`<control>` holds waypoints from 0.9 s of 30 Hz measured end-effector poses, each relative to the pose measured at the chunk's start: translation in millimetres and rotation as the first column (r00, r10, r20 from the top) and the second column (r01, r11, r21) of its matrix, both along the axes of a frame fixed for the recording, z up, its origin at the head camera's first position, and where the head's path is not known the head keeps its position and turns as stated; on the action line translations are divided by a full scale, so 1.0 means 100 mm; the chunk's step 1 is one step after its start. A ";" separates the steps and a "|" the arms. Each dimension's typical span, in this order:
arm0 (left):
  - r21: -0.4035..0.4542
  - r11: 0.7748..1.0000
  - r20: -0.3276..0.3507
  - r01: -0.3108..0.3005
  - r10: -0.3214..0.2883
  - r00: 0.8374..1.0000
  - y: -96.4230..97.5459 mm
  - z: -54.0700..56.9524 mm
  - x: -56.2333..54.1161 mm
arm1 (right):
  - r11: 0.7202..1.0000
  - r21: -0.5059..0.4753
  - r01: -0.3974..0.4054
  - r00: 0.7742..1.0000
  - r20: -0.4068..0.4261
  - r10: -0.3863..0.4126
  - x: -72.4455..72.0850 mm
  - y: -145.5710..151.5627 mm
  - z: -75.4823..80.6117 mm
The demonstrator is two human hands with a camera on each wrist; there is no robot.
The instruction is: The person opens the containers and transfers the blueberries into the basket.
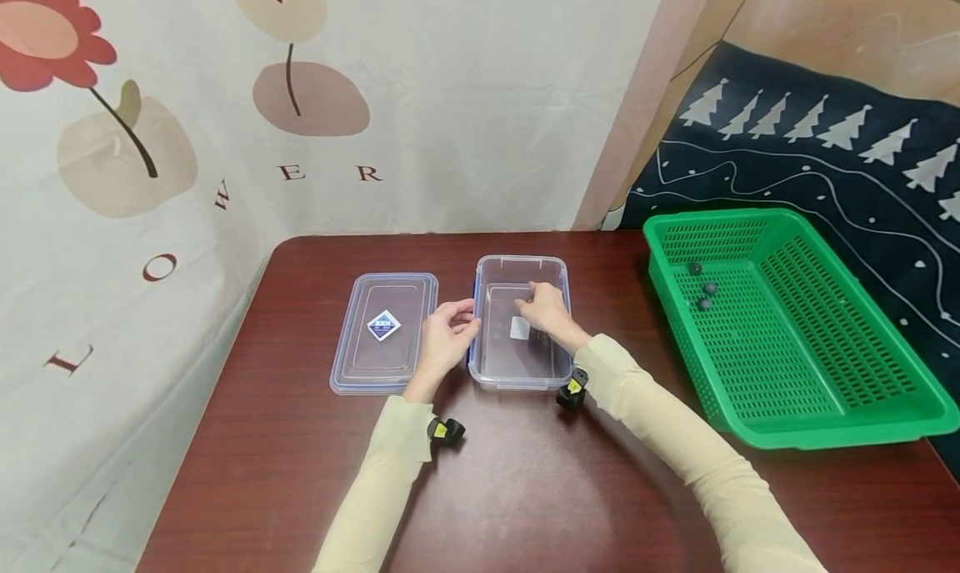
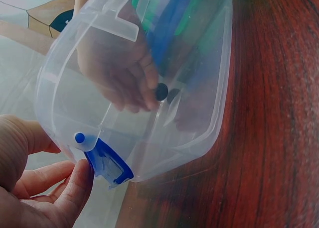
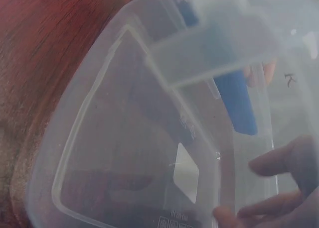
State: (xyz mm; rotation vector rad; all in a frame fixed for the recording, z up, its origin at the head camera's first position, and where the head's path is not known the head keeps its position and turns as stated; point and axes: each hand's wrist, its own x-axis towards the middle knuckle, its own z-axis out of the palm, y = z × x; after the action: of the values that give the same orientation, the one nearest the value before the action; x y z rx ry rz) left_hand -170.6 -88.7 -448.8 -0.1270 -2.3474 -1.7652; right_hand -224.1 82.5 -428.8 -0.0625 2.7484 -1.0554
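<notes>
My right hand [image 1: 547, 313] reaches down inside a clear plastic box [image 1: 517, 381], fingers spread. In the left wrist view a small dark ball [image 2: 162, 91] sits just below its fingertips, close to the box floor, beside a dark reflection. The right wrist view shows a gap between that hand's fingers [image 3: 279, 158]; the ball is not visible there. My left hand [image 1: 444, 339] rests its fingertips against the box's left side, at a blue latch [image 2: 109, 163] that hangs unfastened. A white label [image 3: 185, 173] shows at the box floor.
Left of the box lies its clear lid [image 1: 360, 364] with a blue-and-white sticker. On the right stands a green basket [image 1: 795, 436] with three small dark balls [image 1: 710, 288]. A printed cloth [image 1: 480, 139] hangs behind the dark red table [image 1: 517, 490].
</notes>
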 end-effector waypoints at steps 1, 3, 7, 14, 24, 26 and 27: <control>0.001 1.000 0.001 0.000 0.000 1.000 0.00 0.00 0.00 | 1.000 -0.001 -0.013 1.000 -0.012 0.013 0.00 0.00 0.00; 0.001 1.000 0.000 0.001 -0.001 1.000 0.00 0.00 -0.01 | 0.999 0.001 -0.035 0.999 -0.031 0.035 0.01 0.01 0.01; -0.007 1.000 -0.015 -0.002 0.002 1.000 0.00 0.00 -0.02 | 0.999 0.008 -0.035 0.999 0.004 0.035 0.00 0.02 0.03; -0.026 1.000 -0.007 -0.003 0.003 1.000 0.01 -0.01 -0.01 | 0.999 0.043 -0.016 0.998 0.053 0.014 -0.02 0.01 0.00; -0.019 1.000 -0.007 0.000 0.000 1.000 0.01 -0.01 -0.01 | 0.999 0.004 -0.050 0.991 -0.125 0.050 0.00 0.01 -0.05; -0.014 1.000 0.000 -0.002 0.002 1.000 0.01 -0.01 -0.01 | 0.999 0.010 -0.049 0.990 -0.129 0.050 -0.01 0.01 -0.06; -0.012 1.000 0.000 -0.003 0.003 1.000 0.02 -0.01 -0.01 | 0.999 0.017 -0.046 0.991 -0.124 0.048 -0.01 0.01 -0.07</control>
State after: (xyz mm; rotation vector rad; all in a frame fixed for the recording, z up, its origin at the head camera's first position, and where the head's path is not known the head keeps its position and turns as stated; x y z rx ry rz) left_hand -172.0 -87.2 -449.9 -0.1252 -2.3578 -1.7495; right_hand -225.3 83.3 -435.4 -0.1972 2.8491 -1.0539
